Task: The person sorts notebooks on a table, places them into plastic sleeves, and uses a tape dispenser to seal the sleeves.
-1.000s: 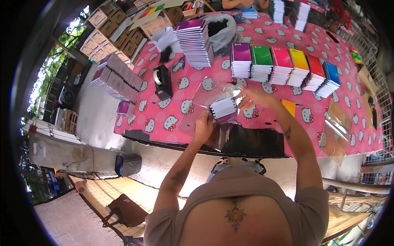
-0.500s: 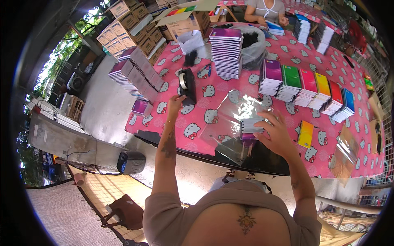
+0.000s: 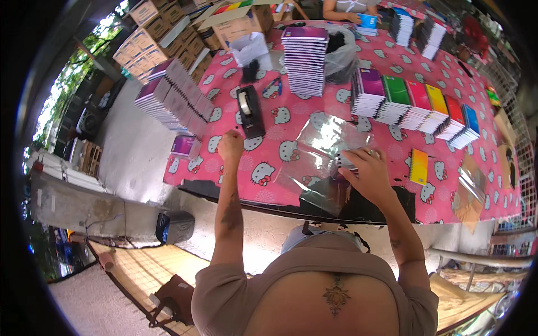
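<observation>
My left hand (image 3: 231, 147) is closed just in front of the black tape dispenser (image 3: 251, 119). Whatever its fingers pinch, if anything, is too small to make out. With fingers stretched out and thumb apart, my right hand (image 3: 368, 171) rests over a small spiral notebook (image 3: 343, 162), hiding most of it. A clear plastic sheet or bag (image 3: 311, 143) lies spread around and under the notebook, shining in the light.
A row of coloured notebook stacks (image 3: 397, 106) stands beyond my right hand; a tall purple-topped stack (image 3: 304, 61) is farther back. A yellow notebook (image 3: 418, 166) lies to the right. More stacks (image 3: 171, 106) and cartons (image 3: 151, 50) stand left. Another person (image 3: 350, 8) sits opposite.
My left hand has drawn back from the tape dispenser's near end, its fingers now curled. My right hand has lowered onto the notebook. The person opposite has lifted a blue notebook.
</observation>
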Demonstrator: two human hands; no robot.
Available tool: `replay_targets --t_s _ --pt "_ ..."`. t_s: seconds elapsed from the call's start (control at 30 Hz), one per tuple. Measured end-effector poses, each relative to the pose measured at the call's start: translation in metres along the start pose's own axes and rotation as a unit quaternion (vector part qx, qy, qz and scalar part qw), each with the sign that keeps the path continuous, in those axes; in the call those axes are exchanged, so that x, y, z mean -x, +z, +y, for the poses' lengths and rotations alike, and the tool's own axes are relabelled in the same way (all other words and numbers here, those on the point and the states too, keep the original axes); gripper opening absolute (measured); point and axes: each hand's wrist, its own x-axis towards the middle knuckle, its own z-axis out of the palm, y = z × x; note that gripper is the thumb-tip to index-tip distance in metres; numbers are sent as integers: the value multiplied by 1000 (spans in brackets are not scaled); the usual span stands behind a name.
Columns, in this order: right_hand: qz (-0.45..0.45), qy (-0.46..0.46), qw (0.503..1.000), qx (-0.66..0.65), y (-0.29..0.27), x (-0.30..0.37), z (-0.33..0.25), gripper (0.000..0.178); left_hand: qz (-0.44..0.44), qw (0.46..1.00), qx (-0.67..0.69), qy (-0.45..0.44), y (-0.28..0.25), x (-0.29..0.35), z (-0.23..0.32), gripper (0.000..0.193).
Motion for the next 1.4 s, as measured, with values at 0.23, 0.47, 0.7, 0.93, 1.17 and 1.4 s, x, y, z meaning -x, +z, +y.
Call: replay_targets --t_s 0.23,0.47,0.7,0.93,1.17,1.4 --pt "-28 18 999 7 7 -3 -6 37 -354 774 488 194 4 92 131 25" --pt "-76 16 997 -2 3 -10 -5 42 -281 805 347 390 4 90 188 31" --pt "17 119 982 -147 -11 31 76 64 -293 802 366 370 14 78 187 21" --pt "-55 -80 984 -148 34 38 91 55 -163 793 219 544 46 89 219 37" --pt "13 19 917 -398 59 36 100 45 -215 853 416 230 67 111 229 48" --pt "-145 76 840 -517 62 -22 127 43 -488 776 387 101 55 101 198 46"
